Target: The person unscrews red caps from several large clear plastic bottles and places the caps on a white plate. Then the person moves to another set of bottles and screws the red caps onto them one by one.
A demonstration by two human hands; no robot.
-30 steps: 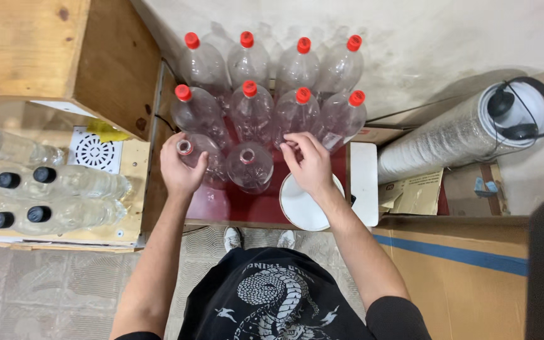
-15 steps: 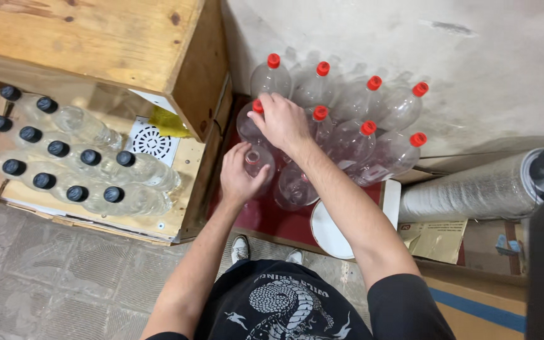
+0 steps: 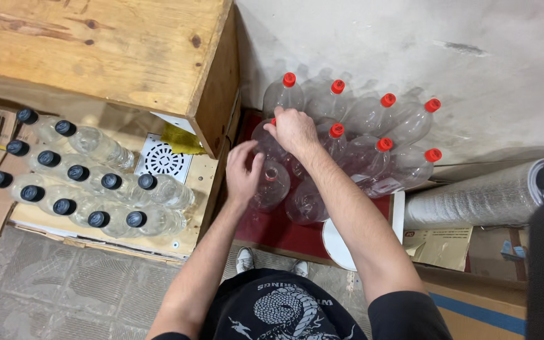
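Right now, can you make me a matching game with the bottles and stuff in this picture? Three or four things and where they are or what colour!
Things:
1. Bottles by the wall
2. Bottles on the left
3. Left hand
4. Round vent grille

Matches:
A. white
B. black caps
C. on an uncapped bottle
D. red caps

Pairs: 1-D, 2-B, 3-C, 4-A
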